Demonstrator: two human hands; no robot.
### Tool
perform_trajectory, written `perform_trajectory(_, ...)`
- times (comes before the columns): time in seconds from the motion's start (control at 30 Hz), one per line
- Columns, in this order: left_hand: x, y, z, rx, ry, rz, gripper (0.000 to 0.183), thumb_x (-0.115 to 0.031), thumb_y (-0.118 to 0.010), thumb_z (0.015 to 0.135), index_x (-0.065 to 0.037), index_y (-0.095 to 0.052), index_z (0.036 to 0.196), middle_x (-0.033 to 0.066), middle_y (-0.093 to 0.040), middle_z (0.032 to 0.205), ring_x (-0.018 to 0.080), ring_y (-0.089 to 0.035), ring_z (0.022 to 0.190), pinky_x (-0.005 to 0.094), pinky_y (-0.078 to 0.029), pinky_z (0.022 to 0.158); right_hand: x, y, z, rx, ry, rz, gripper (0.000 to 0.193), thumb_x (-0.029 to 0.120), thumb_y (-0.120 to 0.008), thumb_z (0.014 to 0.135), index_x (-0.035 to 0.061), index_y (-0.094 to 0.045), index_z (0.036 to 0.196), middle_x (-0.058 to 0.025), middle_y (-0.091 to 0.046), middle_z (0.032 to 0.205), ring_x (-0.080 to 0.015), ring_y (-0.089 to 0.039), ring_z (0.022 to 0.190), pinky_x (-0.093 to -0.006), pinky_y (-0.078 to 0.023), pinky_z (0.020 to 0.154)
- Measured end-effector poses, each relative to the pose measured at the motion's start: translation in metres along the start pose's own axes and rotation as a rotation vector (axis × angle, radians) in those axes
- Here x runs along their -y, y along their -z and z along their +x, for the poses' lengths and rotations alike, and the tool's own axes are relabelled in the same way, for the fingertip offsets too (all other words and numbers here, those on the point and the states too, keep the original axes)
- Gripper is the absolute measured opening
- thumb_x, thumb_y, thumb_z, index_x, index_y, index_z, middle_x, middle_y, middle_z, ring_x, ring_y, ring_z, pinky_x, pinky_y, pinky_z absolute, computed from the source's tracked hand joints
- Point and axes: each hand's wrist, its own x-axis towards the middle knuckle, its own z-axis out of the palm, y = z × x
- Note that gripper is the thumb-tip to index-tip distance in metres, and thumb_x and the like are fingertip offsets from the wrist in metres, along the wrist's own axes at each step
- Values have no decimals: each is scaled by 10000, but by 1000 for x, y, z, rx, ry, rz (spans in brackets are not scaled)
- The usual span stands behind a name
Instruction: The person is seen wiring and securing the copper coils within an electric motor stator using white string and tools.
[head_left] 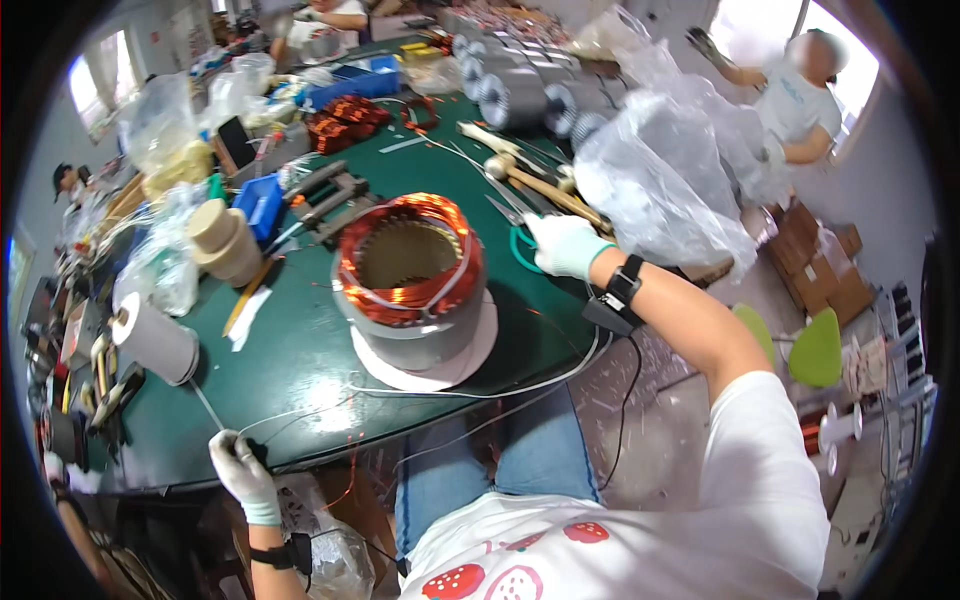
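Observation:
My left hand, in a white glove, is closed on a thin white cord at the table's near left edge. The cord runs up to a white spool lying tilted. My right hand, also gloved, closes at a pair of green-handled scissors right of the stator; its fingers partly cover them. Between my hands stands a grey motor stator with copper windings around its top. It rests on a round white pad. More white cord loops along the front edge.
Beyond the scissors lie a wooden-handled hammer and a large plastic bag. Several grey stator cores line the back. A blue bin and a cream stepped block stand left. Other people are farther off.

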Motion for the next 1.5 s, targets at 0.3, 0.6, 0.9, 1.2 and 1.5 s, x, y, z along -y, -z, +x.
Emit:
perform_trajectory(0.3,11,24,-57,-272,288,-266,73,-102,-501,1030,-31,-518,1032,7,-481,913,104,-438,797,247,-406,756,-15,41,-59,-212,-16,2227,382,250,-626,981,93,-559,1323,-24,-667,1029,-90,-632,828,-227,-515,624)
perform_trajectory(0.6,-44,36,-25,-468,297,-614,97,-24,-608,953,-13,-542,1023,47,-563,966,119,-525,853,259,-454,824,201,16,-150,1150,334,1673,784,84,-823,770,14,-450,1456,-72,-579,1252,-143,-601,995,-292,-487,909)
perform_trajectory(0.9,-37,59,-47,-475,341,-702,96,-2,-610,923,-8,-532,978,68,-568,914,140,-539,803,259,-461,765,378,-7,-87,1415,347,1693,865,728,-356,965,-4,-467,1412,-45,-565,818,-80,-444,630,-215,-336,532)
perform_trajectory(1.2,-18,86,-6,-388,669,-1523,401,-204,-551,1015,29,-434,1320,-43,-403,699,46,-358,574,210,-311,536,420,-14,-79,1260,528,1725,817,728,-450,921,5,-549,1289,-7,-548,766,-35,-431,545,-174,-328,483)
perform_trajectory(1.5,12,65,8,38,787,-1235,281,-321,-542,1044,-85,-518,894,-90,-356,668,9,-281,555,199,-246,505,436,-20,-76,1161,431,1764,1006,830,-411,849,-57,-516,1311,-33,-550,768,-40,-400,523,-170,-304,479)
